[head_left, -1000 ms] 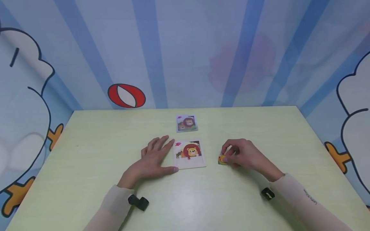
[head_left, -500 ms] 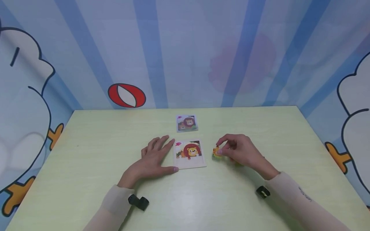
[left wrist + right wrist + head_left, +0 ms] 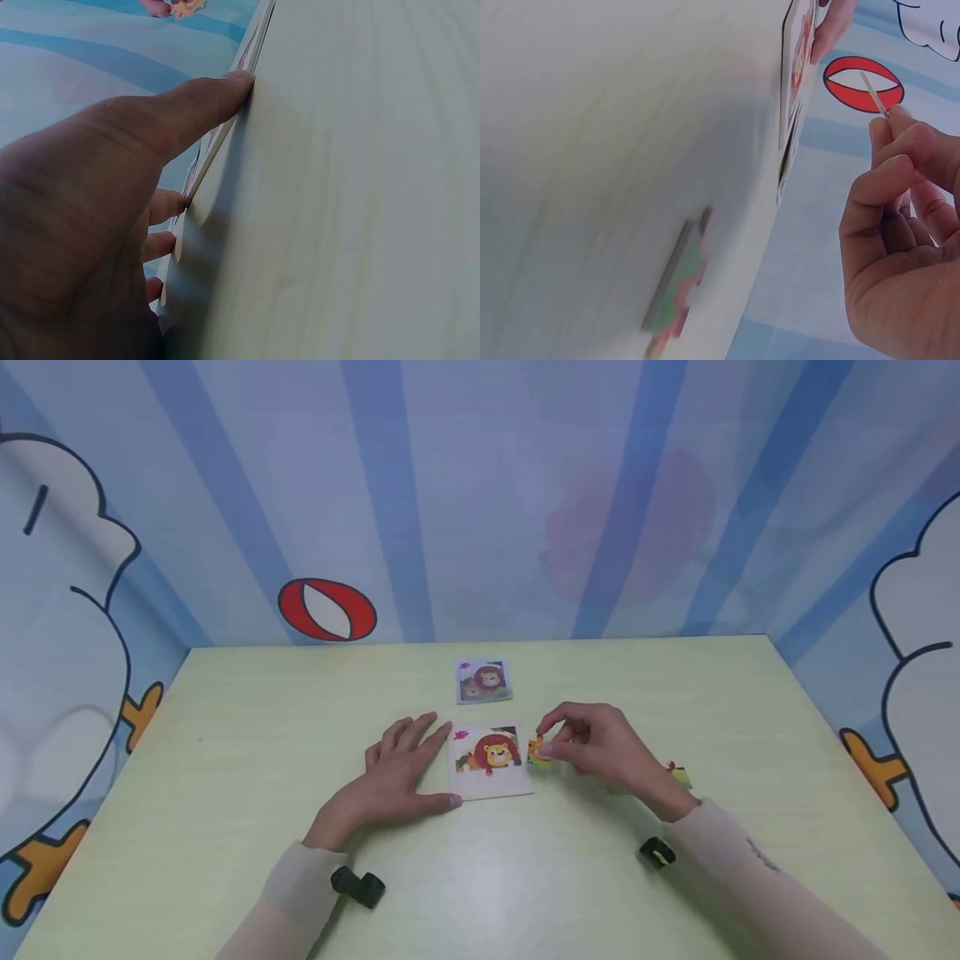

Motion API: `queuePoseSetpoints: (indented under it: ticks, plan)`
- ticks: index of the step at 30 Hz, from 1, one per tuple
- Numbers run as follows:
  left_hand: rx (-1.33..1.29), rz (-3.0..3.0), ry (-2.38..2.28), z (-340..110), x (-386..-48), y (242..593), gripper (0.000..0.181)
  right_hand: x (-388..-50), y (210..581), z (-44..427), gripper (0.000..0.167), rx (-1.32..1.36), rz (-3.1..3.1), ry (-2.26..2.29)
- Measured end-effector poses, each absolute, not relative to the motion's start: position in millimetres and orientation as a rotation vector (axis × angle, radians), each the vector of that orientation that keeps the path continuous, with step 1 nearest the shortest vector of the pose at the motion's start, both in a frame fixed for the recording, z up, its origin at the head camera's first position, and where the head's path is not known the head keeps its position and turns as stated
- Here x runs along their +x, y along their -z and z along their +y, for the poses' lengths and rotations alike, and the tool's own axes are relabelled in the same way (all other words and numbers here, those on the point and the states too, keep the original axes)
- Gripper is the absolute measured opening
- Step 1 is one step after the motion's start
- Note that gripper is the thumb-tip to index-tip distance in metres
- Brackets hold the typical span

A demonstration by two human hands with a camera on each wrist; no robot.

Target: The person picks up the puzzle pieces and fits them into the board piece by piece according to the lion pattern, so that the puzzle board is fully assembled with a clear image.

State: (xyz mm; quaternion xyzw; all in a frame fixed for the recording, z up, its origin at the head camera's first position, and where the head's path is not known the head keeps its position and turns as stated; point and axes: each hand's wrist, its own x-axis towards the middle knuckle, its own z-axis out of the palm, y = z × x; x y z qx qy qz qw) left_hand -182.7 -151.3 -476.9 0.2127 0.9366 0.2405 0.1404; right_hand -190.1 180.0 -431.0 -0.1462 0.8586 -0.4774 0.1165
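Observation:
A square puzzle board (image 3: 491,786) lies mid-table, a lion picture across its upper part and a pale bare strip along its lower part. My left hand (image 3: 397,777) rests flat beside it with spread fingers; its thumb and index fingertip touch the board's left side. Between thumb and fingertip, my right hand (image 3: 603,747) pinches a small orange and green puzzle piece (image 3: 536,752) close to the board's right edge. In the right wrist view the pinched piece (image 3: 875,93) appears edge-on, raised off the table.
Behind the board lies a smaller lion picture card (image 3: 483,682). A loose green puzzle piece (image 3: 680,776) sits by the right wrist; another green bit (image 3: 618,791) is mostly hidden under that hand. A printed backdrop (image 3: 480,502) encloses the table.
My right hand has lifted the puzzle piece from the table and carried it left to the board's right edge, uncovering a loose green piece. The left hand stays in place.

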Motion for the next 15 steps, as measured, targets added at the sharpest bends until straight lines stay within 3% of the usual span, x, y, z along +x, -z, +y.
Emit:
queuePoseSetpoints:
  ticks: [15]
  plan:
    - [0.615,2.699,-0.704,-152,-183,478,0.103,-197,434,147,0.014,-0.465,2.418,1.475]
